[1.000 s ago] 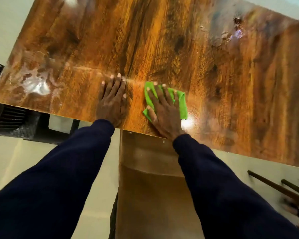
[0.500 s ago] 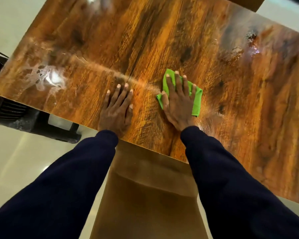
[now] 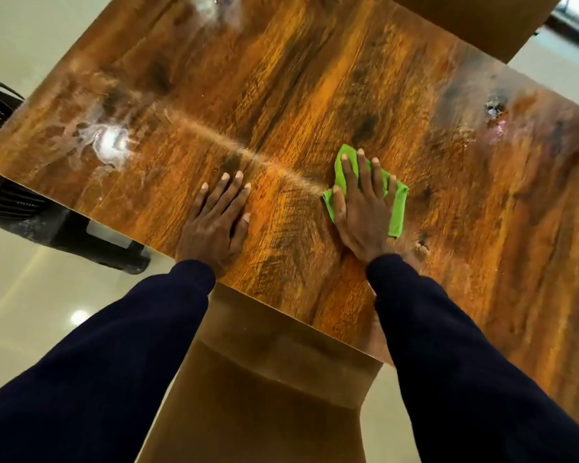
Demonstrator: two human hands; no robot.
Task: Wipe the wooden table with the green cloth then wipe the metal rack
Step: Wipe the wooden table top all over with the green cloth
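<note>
"Since the green cloth heads the list, where does it lie?"

"Item 1: green cloth, flat on the wooden table, near the front edge, right of middle. Item 2: right hand, spread on top of it, fingers straight, palm pressing down, nothing curled round the fabric. Cloth shows past the fingertips and along the hand's outer side."

"And the other hand?"

"Item 3: left hand, flat on bare wood beside the cloth but apart from it, fingers extended, holding nothing. Likely a brace."

"Progress?"

"By my reading, stage one, partway. Outstanding: a white smear toward the table's left end, well apart from the cloth; a second pale patch at the far edge; dark specks toward the right. Metal rack: not identified in view, so I judge it not yet wiped. A black slatted object sits under the left end. Whether it is the rack, I cannot tell."

"Anything else?"

"Dark sleeves; a brown chair below the near edge."
</note>
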